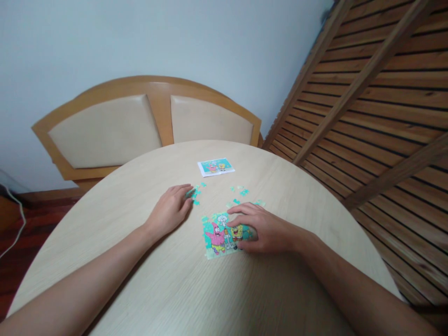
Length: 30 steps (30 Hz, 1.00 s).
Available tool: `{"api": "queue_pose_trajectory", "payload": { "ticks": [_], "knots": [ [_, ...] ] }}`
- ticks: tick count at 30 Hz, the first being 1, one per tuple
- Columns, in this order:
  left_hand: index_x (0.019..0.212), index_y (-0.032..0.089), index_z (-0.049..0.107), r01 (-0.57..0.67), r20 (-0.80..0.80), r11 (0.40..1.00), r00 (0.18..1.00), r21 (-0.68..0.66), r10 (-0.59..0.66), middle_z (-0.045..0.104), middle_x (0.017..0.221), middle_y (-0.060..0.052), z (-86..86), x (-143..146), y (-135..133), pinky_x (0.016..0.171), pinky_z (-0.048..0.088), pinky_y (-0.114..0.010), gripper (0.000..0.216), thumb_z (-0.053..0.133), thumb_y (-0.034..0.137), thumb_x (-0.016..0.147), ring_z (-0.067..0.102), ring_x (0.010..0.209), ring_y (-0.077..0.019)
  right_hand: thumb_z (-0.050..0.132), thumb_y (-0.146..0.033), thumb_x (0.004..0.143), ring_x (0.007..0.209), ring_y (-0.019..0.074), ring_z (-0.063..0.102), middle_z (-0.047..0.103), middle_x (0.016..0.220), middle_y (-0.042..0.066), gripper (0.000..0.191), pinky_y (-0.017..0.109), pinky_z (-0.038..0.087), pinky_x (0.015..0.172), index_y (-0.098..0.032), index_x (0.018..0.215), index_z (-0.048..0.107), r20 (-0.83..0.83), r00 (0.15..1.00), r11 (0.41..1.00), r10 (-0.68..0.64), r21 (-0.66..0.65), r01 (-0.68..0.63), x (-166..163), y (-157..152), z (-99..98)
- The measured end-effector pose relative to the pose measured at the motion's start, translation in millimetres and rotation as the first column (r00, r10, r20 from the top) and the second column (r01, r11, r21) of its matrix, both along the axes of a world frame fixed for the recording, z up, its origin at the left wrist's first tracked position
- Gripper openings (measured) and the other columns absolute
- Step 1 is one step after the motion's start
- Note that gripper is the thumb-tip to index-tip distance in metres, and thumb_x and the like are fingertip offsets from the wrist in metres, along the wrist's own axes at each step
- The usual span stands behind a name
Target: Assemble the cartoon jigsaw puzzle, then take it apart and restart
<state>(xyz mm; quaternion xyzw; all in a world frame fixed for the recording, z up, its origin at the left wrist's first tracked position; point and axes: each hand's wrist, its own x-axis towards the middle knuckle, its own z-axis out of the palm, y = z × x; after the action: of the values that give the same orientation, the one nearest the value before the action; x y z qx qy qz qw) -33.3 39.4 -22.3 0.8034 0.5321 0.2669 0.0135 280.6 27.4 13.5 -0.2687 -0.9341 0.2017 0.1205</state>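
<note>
A partly joined cartoon jigsaw puzzle point(217, 240) lies flat on the table, with a pink starfish, a pale squid figure and a yellow sponge figure on teal. My right hand point(261, 226) rests over its right side, fingers spread and slightly bent, covering part of the picture. Up and to the left, my left hand point(172, 205) lies on the tabletop with its fingers stretched toward a small group of loose teal puzzle pieces point(196, 196). Its fingertips reach those pieces. More loose pieces point(244, 192) are scattered just beyond my right hand.
The round pale wooden table point(147, 284) fills the lower view. A printed picture sheet point(217, 167) with the same figures lies toward the far edge. Behind stands a bench with cream back panels point(108, 133). Wooden slats point(392, 116) lean at the right; a white cable point(23, 219) hangs at left.
</note>
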Motion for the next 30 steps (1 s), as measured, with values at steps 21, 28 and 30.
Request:
{"api": "queue_pose_trajectory", "payload": {
  "ticks": [21,28,30],
  "knots": [
    [0.102,0.019,0.072,0.007,0.086,0.979,0.996,-0.204,0.011,0.075,0.107,-0.008,11.9,-4,-3,0.093,0.049,-0.041,0.019,0.06,0.025,0.089,0.066,0.101,-0.0261,0.079,-0.038,0.079,0.131,0.0295,0.053,0.059,0.14,0.014,0.047,0.047,0.039,0.112,-0.021,0.122,0.069,0.021,1.0,1.0,-0.002,-0.021,0.002,0,-1,1.7],
    [0.088,0.016,0.068,0.136,0.358,0.916,0.934,-0.377,0.009,0.075,0.087,-0.005,19.4,1,-13,0.074,0.05,-0.029,0.017,0.059,0.03,0.089,0.066,0.079,-0.018,0.079,-0.038,0.079,0.131,0.0301,0.053,0.059,0.14,0.015,0.046,0.048,0.04,0.111,-0.021,0.121,0.069,0.014,1.0,1.0,0.001,-0.021,-0.001,0,-1,2.0],
    [0.089,0.016,0.068,0.189,0.418,0.903,0.909,-0.385,-0.012,0.075,0.089,-0.006,19.2,4,-15,0.074,0.05,-0.029,0.016,0.059,0.03,0.089,0.066,0.08,-0.0175,0.079,-0.038,0.079,0.131,0.0297,0.053,0.059,0.14,0.015,0.046,0.048,0.04,0.111,-0.021,0.121,0.069,0.014,1.0,1.0,0.002,-0.021,-0.002,0,-1,2.1]
  ]
}}
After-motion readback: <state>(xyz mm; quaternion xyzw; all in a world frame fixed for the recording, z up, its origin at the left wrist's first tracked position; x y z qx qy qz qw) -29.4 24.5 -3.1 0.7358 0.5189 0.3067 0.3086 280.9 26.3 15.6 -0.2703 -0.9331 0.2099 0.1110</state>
